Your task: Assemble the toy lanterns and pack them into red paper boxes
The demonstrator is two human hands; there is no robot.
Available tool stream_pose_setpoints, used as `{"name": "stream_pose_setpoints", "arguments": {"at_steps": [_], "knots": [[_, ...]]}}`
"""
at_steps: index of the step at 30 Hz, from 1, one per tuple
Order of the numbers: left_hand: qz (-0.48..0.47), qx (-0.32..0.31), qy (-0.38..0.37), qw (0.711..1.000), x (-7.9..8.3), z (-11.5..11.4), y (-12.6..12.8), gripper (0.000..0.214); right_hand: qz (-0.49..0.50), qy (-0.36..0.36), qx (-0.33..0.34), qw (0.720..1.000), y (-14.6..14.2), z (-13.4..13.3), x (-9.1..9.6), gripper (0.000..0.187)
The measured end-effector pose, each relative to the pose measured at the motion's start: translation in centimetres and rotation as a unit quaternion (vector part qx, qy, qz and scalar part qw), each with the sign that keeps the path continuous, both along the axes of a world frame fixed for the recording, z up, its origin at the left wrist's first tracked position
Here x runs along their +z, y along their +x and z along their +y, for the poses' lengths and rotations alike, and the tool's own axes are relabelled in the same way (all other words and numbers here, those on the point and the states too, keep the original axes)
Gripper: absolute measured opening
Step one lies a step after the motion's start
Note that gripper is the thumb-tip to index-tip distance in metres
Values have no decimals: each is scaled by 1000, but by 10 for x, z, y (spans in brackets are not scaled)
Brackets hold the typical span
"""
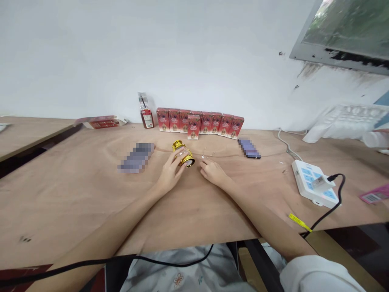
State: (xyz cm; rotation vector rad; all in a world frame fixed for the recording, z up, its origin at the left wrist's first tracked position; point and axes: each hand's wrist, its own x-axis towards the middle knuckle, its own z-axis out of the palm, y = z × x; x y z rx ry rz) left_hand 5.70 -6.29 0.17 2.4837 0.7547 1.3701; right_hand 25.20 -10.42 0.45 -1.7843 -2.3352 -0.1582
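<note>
Head view: gold lantern (189,157), tilted, gripped in fingers of left hand (169,173); right hand (212,172) near, over tabletop (197,215), fingers curled, pinching anything: cannot tell.

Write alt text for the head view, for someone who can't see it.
A person's left hand holds a gold lantern-shaped object on a wooden table, the right hand beside it. Behind stand red boxes and a bottle; a power strip lies to the right.

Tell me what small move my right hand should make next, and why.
Perhaps bring your right hand over to the gold lantern: your left hand holds it tipped over, with one end facing your right hand, which is close by but apart.
</note>
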Motion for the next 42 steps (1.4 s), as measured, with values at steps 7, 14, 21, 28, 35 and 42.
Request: {"name": "stream_pose_setpoints", "arguments": {"at_steps": [7, 14, 21, 28, 35, 42], "knots": [[-101, 9, -136, 985, -4, 6, 1, 34, 105, 150, 28, 983, 5, 2, -10, 31], [-153, 20, -174, 972, -8, 11, 4, 32, 216, 334, 131, 908, -12, -8, -5, 31], [-159, -16, -187, 969, -12, 10, 6, 34, 180, 363, 215, 889, -20, -14, 1, 17], [-170, -40, -214, 961, -11, 3, 11, 33, 211, 393, 150, 883, -20, -15, 0, 11], [-166, -56, -207, 962, -14, -3, 15, 32, 235, 418, 208, 853, -20, -11, -6, 13], [-160, -45, -181, 969, -11, -10, 17, 33, 167, 430, 193, 866, -20, -12, -6, 12]]}}
